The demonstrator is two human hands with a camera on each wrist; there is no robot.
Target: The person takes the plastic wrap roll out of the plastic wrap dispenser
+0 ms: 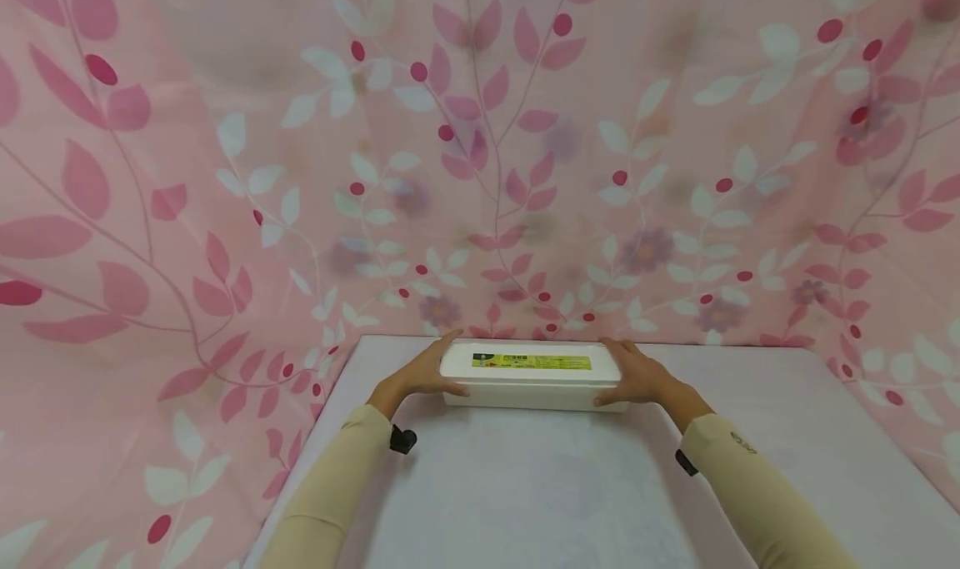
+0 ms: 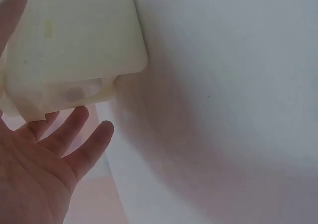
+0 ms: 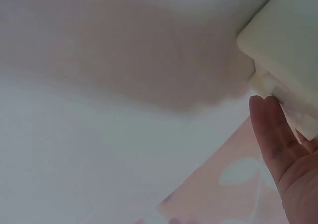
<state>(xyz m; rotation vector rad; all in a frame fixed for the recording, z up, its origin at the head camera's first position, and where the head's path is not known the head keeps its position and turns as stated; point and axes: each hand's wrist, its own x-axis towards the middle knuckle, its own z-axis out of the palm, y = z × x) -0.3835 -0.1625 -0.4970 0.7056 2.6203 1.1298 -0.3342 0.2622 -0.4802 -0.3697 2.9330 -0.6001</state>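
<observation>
Right hand point(image 3: 293, 159), fingers straight, touches the white box point(image 3: 288, 40) end on the table point(image 3: 99, 149).

A white lidded box point(image 1: 531, 384) carries a yellow-green label strip point(image 1: 531, 361) with a small dark patch at its left end. The table point(image 1: 525, 486) beneath is plain white. Behind hangs a pink curtain point(image 1: 225, 177) printed with deep pink and white leaves, red berries on thin stems and faint mauve flowers. Both sleeves point(image 1: 750, 486) are pale beige, each with a black strap point(image 1: 402, 440) at the wrist.
</observation>
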